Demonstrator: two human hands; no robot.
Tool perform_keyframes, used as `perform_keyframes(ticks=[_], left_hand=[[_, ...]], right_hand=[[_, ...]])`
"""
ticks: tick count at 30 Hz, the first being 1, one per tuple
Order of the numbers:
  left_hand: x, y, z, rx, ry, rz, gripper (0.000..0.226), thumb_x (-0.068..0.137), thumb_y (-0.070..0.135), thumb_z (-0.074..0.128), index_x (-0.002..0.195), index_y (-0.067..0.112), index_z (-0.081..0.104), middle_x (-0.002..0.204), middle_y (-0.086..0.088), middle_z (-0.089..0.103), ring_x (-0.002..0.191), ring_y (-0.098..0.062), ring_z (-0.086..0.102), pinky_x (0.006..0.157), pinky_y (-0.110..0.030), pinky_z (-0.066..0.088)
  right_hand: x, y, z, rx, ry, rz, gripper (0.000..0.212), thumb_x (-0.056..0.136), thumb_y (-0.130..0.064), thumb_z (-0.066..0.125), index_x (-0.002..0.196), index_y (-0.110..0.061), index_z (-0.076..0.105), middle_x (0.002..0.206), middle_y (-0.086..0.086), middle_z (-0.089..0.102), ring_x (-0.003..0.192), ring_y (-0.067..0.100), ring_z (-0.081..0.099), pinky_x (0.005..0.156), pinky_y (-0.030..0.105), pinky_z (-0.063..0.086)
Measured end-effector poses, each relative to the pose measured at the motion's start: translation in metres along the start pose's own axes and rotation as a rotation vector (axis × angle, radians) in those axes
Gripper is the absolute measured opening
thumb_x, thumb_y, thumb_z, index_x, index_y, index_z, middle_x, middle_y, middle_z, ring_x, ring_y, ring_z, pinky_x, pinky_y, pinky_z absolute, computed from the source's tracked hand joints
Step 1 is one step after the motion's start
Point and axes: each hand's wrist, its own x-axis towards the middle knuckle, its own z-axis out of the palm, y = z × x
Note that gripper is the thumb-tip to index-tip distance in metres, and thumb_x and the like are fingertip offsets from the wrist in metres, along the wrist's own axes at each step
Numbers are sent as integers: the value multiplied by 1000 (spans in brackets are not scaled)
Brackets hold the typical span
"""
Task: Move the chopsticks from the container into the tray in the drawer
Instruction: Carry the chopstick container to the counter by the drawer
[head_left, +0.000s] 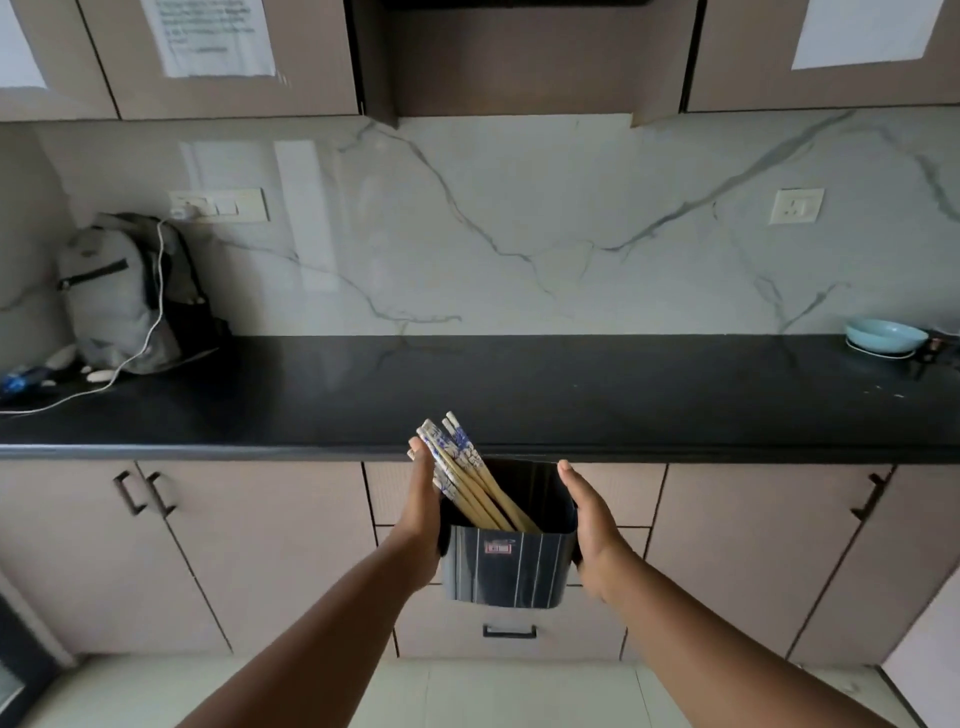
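Note:
A dark blue striped container (506, 566) hangs in the air in front of the counter edge, held between both palms. My left hand (423, 512) presses its left wall and my right hand (589, 525) presses its right wall. Several wooden chopsticks (462, 467) with blue-and-white patterned tops lean to the left inside it, their tops sticking out above the rim beside my left fingers. The drawers (511, 631) below the counter are closed, so no tray shows.
The black countertop (519, 395) runs across the view. A grey backpack (124, 296) with a white cable sits at its far left, and a light blue bowl (883, 338) at the far right. Cabinet doors with dark handles flank the drawer stack.

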Motion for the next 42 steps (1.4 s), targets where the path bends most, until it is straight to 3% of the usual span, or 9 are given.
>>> perform_keyframes(ticks=[11, 15, 19, 23, 27, 30, 35, 38, 42], left_hand=[[178, 33, -10, -46, 53, 36, 89, 82, 80, 19, 144, 20, 41, 143, -13, 50, 129, -29, 48, 115, -50, 25], [244, 38, -1, -36, 94, 0, 91, 73, 87, 23, 133, 26, 53, 131, -11, 60, 121, -28, 55, 103, -47, 40], [299, 44, 11, -5, 190, 39, 94, 70, 89, 26, 136, 27, 51, 142, -12, 52, 131, -29, 47, 115, -55, 24], [335, 39, 18, -11, 211, -3, 105, 64, 92, 31, 144, 25, 41, 148, -10, 45, 137, -27, 39, 117, -54, 19], [366, 35, 15, 8, 229, -17, 93, 74, 86, 28, 143, 25, 42, 149, -5, 43, 137, -21, 37, 110, -37, 23], [387, 35, 12, 36, 227, -34, 90, 74, 81, 31, 142, 24, 44, 147, -6, 46, 135, -23, 40, 108, -42, 27], [422, 39, 1, 91, 242, -45, 55, 90, 62, 43, 122, 21, 61, 116, -1, 68, 108, -16, 62, 94, -34, 46], [442, 38, -5, 171, 272, 17, 33, 95, 45, 52, 118, 23, 60, 105, 12, 67, 103, -3, 59, 75, -16, 41], [463, 37, -14, 223, 230, 26, 36, 94, 38, 57, 124, 19, 58, 109, 9, 66, 97, 0, 58, 72, -16, 41]], right_hand=[[171, -72, 11, 65, 20, -33, 83, 76, -68, 57, 145, -24, 40, 153, 8, 36, 140, 28, 31, 116, 53, 21], [241, -91, 1, 80, -18, -9, 80, 77, -67, 59, 141, -21, 46, 150, 8, 42, 138, 27, 36, 116, 50, 23], [296, -113, -9, 63, -33, -7, 75, 82, -62, 58, 144, -23, 42, 153, 5, 36, 141, 23, 30, 118, 46, 18], [337, -122, -16, 49, -50, 3, 71, 85, -60, 55, 145, -25, 39, 156, 2, 31, 143, 21, 25, 116, 43, 16], [367, -123, -15, 40, -37, 9, 71, 85, -60, 55, 145, -25, 38, 157, 1, 30, 144, 20, 23, 116, 43, 16], [388, -124, -13, 57, -6, -3, 70, 86, -58, 56, 144, -24, 40, 156, 1, 30, 144, 19, 23, 115, 41, 17], [418, -134, -8, -5, 39, 11, 69, 86, -59, 55, 143, -24, 42, 155, 2, 33, 143, 22, 26, 112, 40, 21], [437, -136, -6, -14, 53, 31, 70, 87, -59, 55, 144, -22, 40, 154, 4, 34, 142, 23, 28, 112, 40, 21], [451, -137, -3, -15, 85, 30, 71, 85, -59, 56, 143, -20, 43, 152, 5, 39, 140, 23, 33, 113, 40, 24]])
